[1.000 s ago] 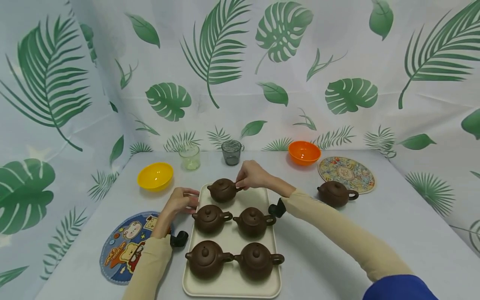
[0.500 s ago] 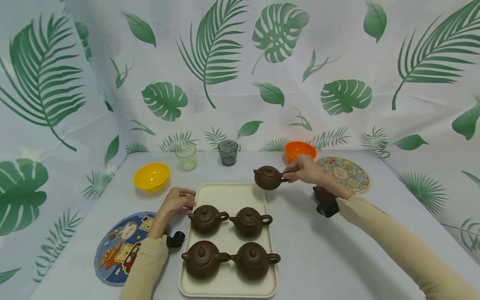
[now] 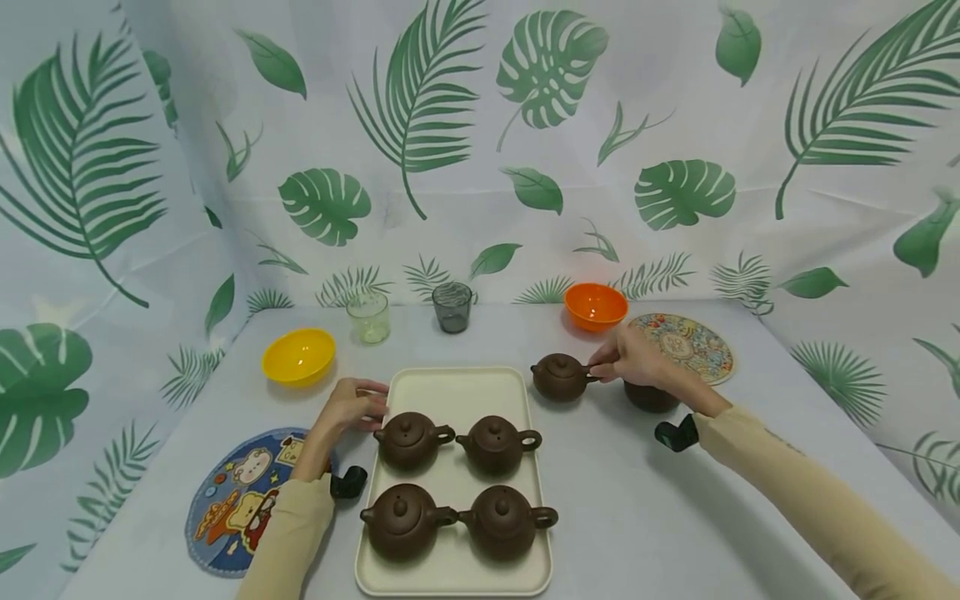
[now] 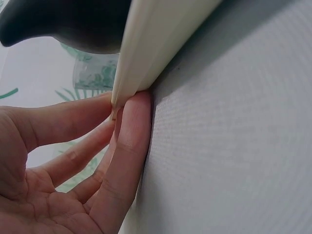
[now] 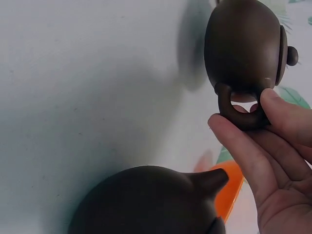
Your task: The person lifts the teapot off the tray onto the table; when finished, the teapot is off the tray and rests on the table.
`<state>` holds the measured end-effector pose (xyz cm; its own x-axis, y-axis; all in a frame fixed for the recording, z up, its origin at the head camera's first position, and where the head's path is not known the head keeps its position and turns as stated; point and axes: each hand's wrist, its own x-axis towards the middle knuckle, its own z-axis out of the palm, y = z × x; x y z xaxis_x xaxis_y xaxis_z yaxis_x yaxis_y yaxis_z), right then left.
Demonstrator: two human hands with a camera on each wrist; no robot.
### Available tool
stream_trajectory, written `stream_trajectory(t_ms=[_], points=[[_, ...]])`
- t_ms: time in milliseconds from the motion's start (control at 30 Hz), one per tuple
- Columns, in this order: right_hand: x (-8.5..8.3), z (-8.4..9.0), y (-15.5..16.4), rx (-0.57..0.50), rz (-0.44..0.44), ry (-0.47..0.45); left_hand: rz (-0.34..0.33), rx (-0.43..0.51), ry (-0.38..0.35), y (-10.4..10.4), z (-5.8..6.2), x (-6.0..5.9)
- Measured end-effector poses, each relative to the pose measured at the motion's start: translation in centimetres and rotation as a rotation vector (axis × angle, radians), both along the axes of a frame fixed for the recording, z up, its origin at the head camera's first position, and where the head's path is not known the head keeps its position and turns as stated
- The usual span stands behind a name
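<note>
My right hand [image 3: 626, 358] pinches the handle of a small dark brown teapot [image 3: 558, 377] between thumb and fingers. That teapot [image 5: 246, 46] is close over the table, just right of the cream tray [image 3: 457, 387]. A second brown teapot [image 3: 651, 397] stands below my right hand, partly hidden by it; its spout and body fill the bottom of the right wrist view. My left hand [image 3: 352, 407] has its fingertips against the tray's left edge, the fingers [image 4: 131, 131] nearly straight. Several larger brown teapots [image 3: 411, 440] stand in two rows on the tray.
A yellow bowl [image 3: 298, 358], a clear green glass [image 3: 368, 318], a grey glass [image 3: 452, 308] and an orange bowl [image 3: 596, 307] stand toward the back. A flowered round mat [image 3: 693, 346] lies back right; a blue cartoon mat [image 3: 225, 508] lies under the left forearm.
My right hand has lifted the small teapot off the tray's back end, carried it right past the edge and lowered it toward the table. My left hand keeps its place at the tray.
</note>
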<state>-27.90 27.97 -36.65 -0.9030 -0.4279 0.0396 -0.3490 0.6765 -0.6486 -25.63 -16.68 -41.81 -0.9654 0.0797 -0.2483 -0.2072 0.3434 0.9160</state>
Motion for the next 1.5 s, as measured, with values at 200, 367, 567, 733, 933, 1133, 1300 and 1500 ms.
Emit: stream_trajectory(t_ms=[200,367,567,733,933,1133,1300,1500], points=[[0.0,-0.4,0.1,0.044,-0.003,-0.016,0.004,-0.001,-0.008,-0.1,-0.1,0.0],[0.1,-0.2,-0.1,0.066,-0.009,-0.006,0.005,0.001,-0.007,-0.1,0.0,0.1],[0.0,-0.1,-0.3,0.1,-0.01,-0.005,0.004,-0.004,-0.014,-0.2,0.1,0.1],[0.0,0.0,-0.3,0.111,-0.007,0.001,0.001,-0.001,-0.013,-0.2,0.1,0.2],[0.2,0.1,-0.6,0.096,-0.025,0.064,0.001,0.001,-0.012,-0.2,0.1,0.1],[1.6,1.4,-2.3,0.037,-0.105,0.199,-0.001,0.004,-0.016,0.0,-0.1,0.0],[3.7,2.6,-5.1,-0.08,-0.041,0.193,0.0,0.02,0.001,0.0,-0.2,0.1],[6.5,1.5,-8.2,-0.111,0.127,0.067,-0.002,0.017,0.009,0.0,-0.2,0.1]])
